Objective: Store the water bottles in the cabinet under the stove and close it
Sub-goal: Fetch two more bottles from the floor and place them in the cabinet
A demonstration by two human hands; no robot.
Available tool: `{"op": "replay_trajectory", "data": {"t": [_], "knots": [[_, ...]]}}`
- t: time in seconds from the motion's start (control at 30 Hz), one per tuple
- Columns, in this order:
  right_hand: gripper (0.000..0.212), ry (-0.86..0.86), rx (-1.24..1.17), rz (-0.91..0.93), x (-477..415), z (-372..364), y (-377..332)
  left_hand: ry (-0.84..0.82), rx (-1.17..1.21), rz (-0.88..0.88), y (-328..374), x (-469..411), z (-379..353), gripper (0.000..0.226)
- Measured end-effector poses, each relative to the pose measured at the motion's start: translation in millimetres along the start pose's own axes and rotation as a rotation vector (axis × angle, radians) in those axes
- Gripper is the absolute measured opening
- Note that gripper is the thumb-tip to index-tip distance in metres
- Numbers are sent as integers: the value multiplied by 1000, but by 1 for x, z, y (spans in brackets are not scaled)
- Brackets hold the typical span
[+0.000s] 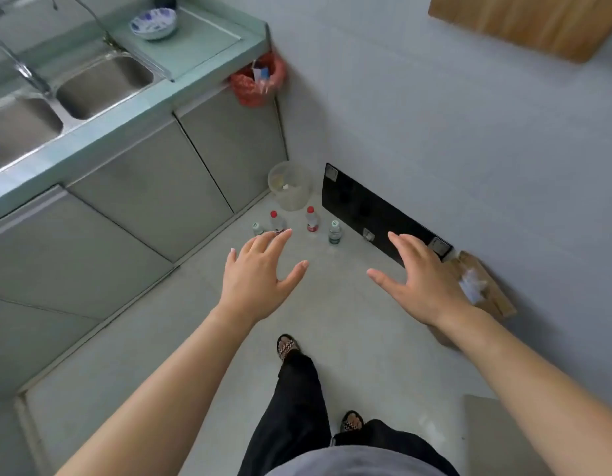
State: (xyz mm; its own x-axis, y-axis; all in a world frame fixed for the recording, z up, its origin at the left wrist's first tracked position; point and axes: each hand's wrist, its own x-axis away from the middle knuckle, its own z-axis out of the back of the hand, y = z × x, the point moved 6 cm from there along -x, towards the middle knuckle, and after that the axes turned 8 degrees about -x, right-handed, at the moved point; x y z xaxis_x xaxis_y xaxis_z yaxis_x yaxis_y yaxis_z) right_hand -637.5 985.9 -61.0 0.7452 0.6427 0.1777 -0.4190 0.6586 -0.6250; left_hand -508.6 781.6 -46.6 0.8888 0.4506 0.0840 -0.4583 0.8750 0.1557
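Grey shirt [332, 462] lowest, arms stretched toward the water bottles [311, 219] on the floor
Left hand [260, 276] and right hand [424, 283] hover, fingers spread, holding nothing; four bottles upright beside a clear bucket [291, 190]; best to crouch, grip each round its middle; cabinet doors [143, 187] closed; red and green labels too small to read.
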Motion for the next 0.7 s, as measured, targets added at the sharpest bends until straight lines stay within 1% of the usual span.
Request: {"op": "replay_trajectory", "data": {"t": [0.13,0.27,0.4,0.57,0.7], "knots": [[79,-16,6,-14,-82,-3,9,-28,-21,-39,-15,-80,-18,65],[77,-23,28,-49,-174,-12,19,-116,-24,-71,-36,-178,-47,65],[76,-71,-2,-117,-263,-44,42,-188,-44,-63,-61,-266,-88,65],[75,-126,-23,-140,-367,-109,100,-217,-48,-23,-86,-360,-175,65],[74,-133,-83,-139,-437,-187,181,-251,-46,27,-102,-411,-293,66]]}}
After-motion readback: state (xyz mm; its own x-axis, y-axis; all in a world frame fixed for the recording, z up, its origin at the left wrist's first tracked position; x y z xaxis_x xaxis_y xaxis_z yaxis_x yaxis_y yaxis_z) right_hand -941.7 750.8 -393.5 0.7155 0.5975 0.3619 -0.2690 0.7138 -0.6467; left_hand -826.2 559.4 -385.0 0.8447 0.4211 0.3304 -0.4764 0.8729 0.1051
